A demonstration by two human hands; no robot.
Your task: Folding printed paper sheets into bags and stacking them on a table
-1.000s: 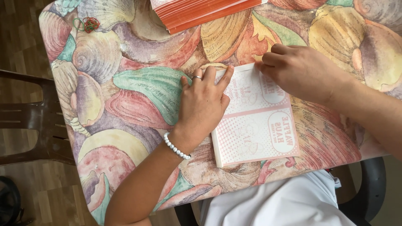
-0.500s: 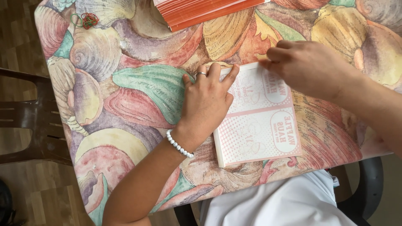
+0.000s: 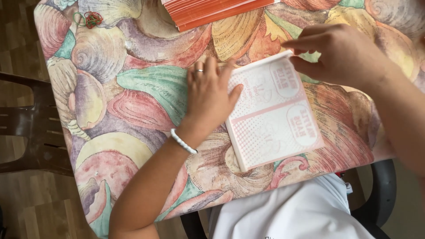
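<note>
Lifted since before, your right hand (image 3: 341, 55) pinches the paper stack's (image 3: 272, 110) far corner — thin, floppy sheets; your left hand (image 3: 210, 95) presses flat, open.

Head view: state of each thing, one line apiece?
left hand: flat, pressing the pad's left edge
right hand: pinching the pad's top right corner
paper pad: flat on table, corner lifted
orange stack: lying at table's far edge
rubber bands: loose on table
brown chair: unoccupied
</note>
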